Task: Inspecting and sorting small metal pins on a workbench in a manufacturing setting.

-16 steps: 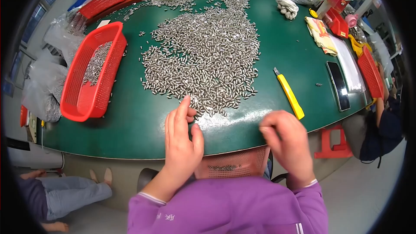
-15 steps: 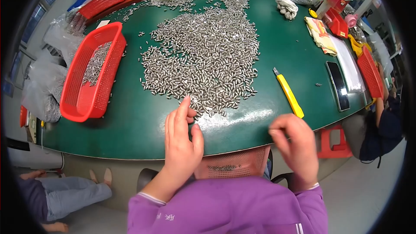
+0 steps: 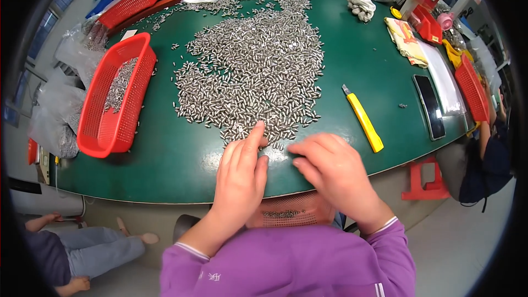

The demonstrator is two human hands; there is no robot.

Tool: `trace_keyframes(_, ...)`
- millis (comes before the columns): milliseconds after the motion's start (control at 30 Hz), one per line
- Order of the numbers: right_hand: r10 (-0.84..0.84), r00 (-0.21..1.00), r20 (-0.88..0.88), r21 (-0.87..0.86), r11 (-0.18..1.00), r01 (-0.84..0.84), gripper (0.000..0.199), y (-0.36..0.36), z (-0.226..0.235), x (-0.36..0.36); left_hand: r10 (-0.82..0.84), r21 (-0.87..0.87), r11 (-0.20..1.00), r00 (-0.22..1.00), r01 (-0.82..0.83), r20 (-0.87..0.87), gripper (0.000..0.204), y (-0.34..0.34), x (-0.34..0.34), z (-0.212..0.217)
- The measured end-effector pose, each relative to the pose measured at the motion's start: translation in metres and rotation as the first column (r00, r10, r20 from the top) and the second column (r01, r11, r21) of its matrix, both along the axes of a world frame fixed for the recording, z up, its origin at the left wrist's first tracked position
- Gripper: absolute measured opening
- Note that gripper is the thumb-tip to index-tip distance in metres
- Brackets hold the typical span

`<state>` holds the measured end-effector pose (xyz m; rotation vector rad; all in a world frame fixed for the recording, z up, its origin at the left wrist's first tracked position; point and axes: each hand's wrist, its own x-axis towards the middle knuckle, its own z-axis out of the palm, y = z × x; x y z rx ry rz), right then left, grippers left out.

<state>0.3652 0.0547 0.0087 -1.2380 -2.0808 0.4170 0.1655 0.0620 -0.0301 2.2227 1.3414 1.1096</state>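
Your left hand has its fingers stretched out and thumb apart, index tip at the near edge of the pile of bullet-shaped metal pieces on the green table. Your right hand bends its fingers toward the thumb; I cannot tell whether they pinch a piece. The table partly hides the pink mesh basket below

Bright light glares off the green tabletop (its edges bowed by fisheye).

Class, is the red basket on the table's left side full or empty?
Neither: the basket is partly filled; metal pieces lie farther in, bare base shows nearer.
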Motion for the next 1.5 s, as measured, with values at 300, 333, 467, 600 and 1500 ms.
trace_keyframes(300, 0.05, 0.997, -0.051, 0.029, 0.998, -0.049, 0.026, 0.019, -0.018, -0.014, -0.05, -0.062, 0.997, 0.996, 0.054, 0.067, 0.064, -0.001, 0.0, 0.002)
trace_keyframes(333, 0.036, 0.996, -0.076, 0.031, 0.999, -0.034, 0.027, 0.017, -0.016, -0.007, -0.047, -0.065, 0.997, 0.998, 0.05, 0.048, 0.064, 0.0, 0.0, 0.002)
trace_keyframes(467, -0.253, 0.954, -0.16, 0.161, 0.947, 0.278, 0.026, 0.031, 0.006, 0.056, 0.019, 0.032, 0.999, 0.999, -0.018, -0.048, 0.059, -0.005, -0.009, -0.003)
trace_keyframes(600, -0.554, 0.68, -0.48, 0.076, 0.746, 0.662, 0.022, 0.052, 0.015, 0.185, 0.002, 0.149, 0.989, 0.996, 0.012, -0.094, 0.048, -0.005, -0.009, 0.001)
trace_keyframes(1500, -0.489, -0.039, -0.871, -0.251, 0.376, 0.892, 0.026, 0.056, -0.012, 0.461, 0.183, 0.142, 0.977, 0.965, -0.158, -0.186, 0.043, -0.006, -0.039, -0.012)
